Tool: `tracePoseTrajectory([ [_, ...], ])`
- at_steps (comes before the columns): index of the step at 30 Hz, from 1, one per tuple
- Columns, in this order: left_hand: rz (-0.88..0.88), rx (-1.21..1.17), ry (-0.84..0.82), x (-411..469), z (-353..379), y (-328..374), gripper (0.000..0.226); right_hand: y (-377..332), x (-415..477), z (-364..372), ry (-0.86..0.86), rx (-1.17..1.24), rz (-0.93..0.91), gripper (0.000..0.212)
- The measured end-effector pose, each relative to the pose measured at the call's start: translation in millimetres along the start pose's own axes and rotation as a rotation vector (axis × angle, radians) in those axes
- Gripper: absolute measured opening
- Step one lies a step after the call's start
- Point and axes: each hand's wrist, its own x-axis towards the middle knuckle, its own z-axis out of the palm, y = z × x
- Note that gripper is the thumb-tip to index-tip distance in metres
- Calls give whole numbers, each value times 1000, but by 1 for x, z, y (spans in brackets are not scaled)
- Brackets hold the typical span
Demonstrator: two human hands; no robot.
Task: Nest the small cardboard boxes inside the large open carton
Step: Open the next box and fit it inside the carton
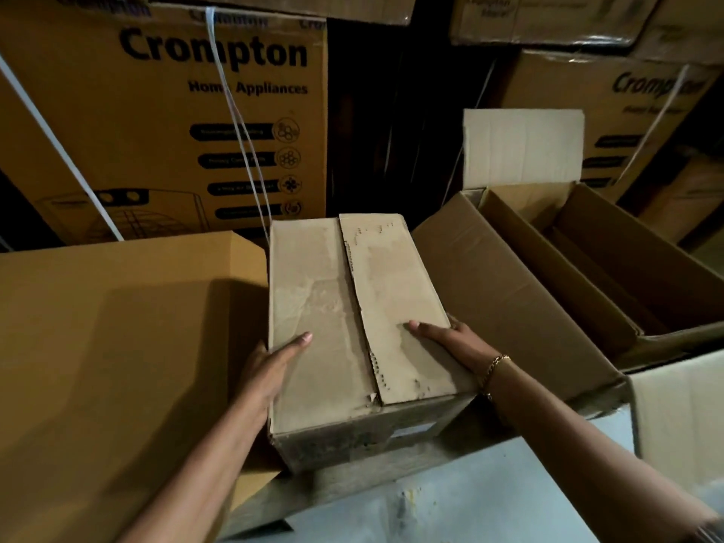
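Two hands show: one left hand [270, 370] and one right hand [450, 342]. There is one closed small cardboard box [352, 307], one large open carton [509, 291] and one plain brown carton [117, 327]. Two cartons bear readable Crompton print: the left Crompton carton [156, 123] and the right Crompton carton [627, 111]. Three white straps are visible: an outer strap [58, 150], a middle strap [235, 111] and a right strap [658, 123]. There is one gold bracelet [494, 366]. The cartons cut off at the top cannot be counted.

The small box [352, 315] at centre is pale, matt cardboard, its top scuffed and rough where the paper skin has torn away. The open carton [509, 284] at right is smoother matt brown corrugated board, creased. White plastic straps [230, 90] cross the printed carton [137, 123] at upper left. A shiny metal bracelet [494, 366] glints right of centre. The floor [489, 499] at the bottom looks pale and rough.
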Motion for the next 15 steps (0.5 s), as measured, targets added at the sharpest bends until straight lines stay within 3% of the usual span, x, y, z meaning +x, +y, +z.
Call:
tracePoseTrajectory([
  [3, 127, -37, -31, -41, 22, 53, 72, -30, -23, -26, 28, 39, -112, 36],
  [5, 230, -34, -30, -65, 39, 87, 47, -51, -39, -52, 53, 50, -199, 47],
  [8, 391, -46, -47, -109, 65, 137, 45, -79, -73, -96, 108, 60, -368, 62],
  [12, 598, -65, -95, -175, 113, 181, 79, -106, -132, -168, 182, 60, -570, 53],
  [15, 736, -127, -108, -214, 160, 195, 46, -113, -168, -224, 229, 69, -680, 54],
])
